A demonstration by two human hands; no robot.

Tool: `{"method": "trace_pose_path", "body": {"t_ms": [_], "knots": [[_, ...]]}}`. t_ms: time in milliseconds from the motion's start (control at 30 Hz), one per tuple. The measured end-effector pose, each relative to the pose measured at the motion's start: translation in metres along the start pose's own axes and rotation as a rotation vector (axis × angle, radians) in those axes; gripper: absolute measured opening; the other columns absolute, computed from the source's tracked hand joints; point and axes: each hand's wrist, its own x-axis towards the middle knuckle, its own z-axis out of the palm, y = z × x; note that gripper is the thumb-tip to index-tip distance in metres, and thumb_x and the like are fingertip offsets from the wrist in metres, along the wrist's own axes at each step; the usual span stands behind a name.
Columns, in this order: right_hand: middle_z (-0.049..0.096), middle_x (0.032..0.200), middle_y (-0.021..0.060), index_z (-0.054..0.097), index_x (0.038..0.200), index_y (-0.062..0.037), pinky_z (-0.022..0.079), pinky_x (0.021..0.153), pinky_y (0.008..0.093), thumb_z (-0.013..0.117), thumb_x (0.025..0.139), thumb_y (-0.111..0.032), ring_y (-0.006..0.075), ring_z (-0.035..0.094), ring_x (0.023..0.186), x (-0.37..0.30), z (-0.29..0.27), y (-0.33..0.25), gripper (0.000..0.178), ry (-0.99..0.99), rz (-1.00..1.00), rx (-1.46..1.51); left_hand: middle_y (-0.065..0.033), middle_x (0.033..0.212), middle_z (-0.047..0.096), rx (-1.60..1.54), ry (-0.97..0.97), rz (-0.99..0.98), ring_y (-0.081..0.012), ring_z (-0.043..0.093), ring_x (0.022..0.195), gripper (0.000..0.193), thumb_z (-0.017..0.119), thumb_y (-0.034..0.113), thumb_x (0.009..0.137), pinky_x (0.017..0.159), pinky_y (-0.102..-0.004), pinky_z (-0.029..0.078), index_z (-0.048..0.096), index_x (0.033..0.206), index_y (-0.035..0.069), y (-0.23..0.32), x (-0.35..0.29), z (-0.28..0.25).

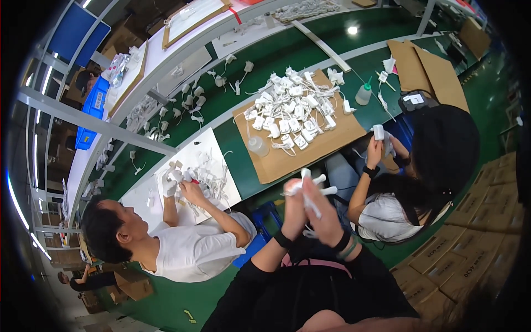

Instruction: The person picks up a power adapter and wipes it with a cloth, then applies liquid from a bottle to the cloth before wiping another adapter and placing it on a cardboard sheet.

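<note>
In front of my body, my left hand (295,210) and my right hand (324,219) come together, blurred by motion. A white cable (311,233) shows below and between them, gripped by both hands. Several white tips stick out at the finger ends; I cannot tell whether they are finger covers or parts of the held thing. Dark bands circle both my wrists. Beyond my hands lies a cardboard sheet (267,172) on the green bench, bearing a large heap of white power adapters (293,110) with cables. A clear squeeze bottle (258,146) stands at its left side.
A person in white (193,249) handles white adapters over a white board (231,188) at left. Another person (395,216) holds an adapter (378,132) at right. A green-capped bottle (363,94) stands behind. Stacked cartons (459,254) fill the lower right; a blue stool (268,218) sits ahead.
</note>
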Motion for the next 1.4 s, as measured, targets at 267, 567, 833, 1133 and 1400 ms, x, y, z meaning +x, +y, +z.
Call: {"method": "trace_pose_path", "body": {"t_ms": [267, 567, 833, 1133, 1400], "knots": [[0.036, 0.139, 0.02, 0.035, 0.135, 0.002, 0.027, 0.105, 0.0342, 0.043, 0.094, -0.019, 0.0277, 0.032, 0.132, 0.018, -0.021, 0.024, 0.047, 0.168, 0.56, 1.025, -0.008, 0.109, 0.051, -0.335, -0.222, -0.171, -0.0204, 0.052, 0.101, 0.031, 0.044, 0.025, 0.095, 0.089, -0.0319, 0.043, 0.034, 0.122, 0.014, 0.008, 0.004, 0.003], [0.027, 0.142, 0.0237, 0.033, 0.135, 0.0035, 0.019, 0.109, 0.0365, 0.043, 0.092, -0.018, 0.0337, 0.022, 0.135, 0.003, 0.016, 0.013, 0.049, -0.018, 0.032, -0.117, -0.0122, 0.115, 0.05, -0.577, 0.022, -0.167, -0.0234, 0.051, 0.106, 0.037, 0.04, 0.017, 0.097, 0.092, -0.035, 0.043, 0.022, 0.13, 0.015, 0.016, 0.016, 0.008], [0.022, 0.145, 0.0221, 0.031, 0.135, 0.0041, 0.016, 0.11, 0.0352, 0.041, 0.092, -0.014, 0.0335, 0.019, 0.136, 0.006, 0.018, 0.014, 0.048, -0.047, 0.093, 0.009, -0.011, 0.123, 0.046, -0.5, 0.06, -0.061, -0.0226, 0.047, 0.112, 0.036, 0.036, 0.019, 0.098, 0.096, -0.0362, 0.04, 0.025, 0.132, 0.017, 0.003, 0.012, 0.011], [0.031, 0.143, 0.015, 0.03, 0.137, 0.0033, 0.021, 0.108, 0.0304, 0.039, 0.097, -0.018, 0.023, 0.027, 0.134, 0.014, 0.025, 0.061, 0.047, -0.018, 0.37, 0.584, -0.01, 0.118, 0.049, -0.454, 0.125, -0.092, -0.019, 0.052, 0.104, 0.033, 0.042, 0.017, 0.096, 0.089, -0.0323, 0.045, 0.03, 0.126, 0.01, -0.006, 0.038, -0.034], [0.044, 0.134, 0.0073, 0.035, 0.135, 0.0036, 0.03, 0.1, 0.0255, 0.039, 0.098, -0.024, 0.0148, 0.044, 0.119, -0.023, 0.027, 0.06, 0.047, 0.082, 0.618, 0.764, -0.0053, 0.087, 0.058, 0.498, 0.802, 0.251, -0.0112, 0.054, 0.071, 0.016, 0.047, 0.01, 0.09, 0.058, -0.0254, 0.044, 0.052, 0.103, 0.001, -0.053, 0.154, -0.266]]}}
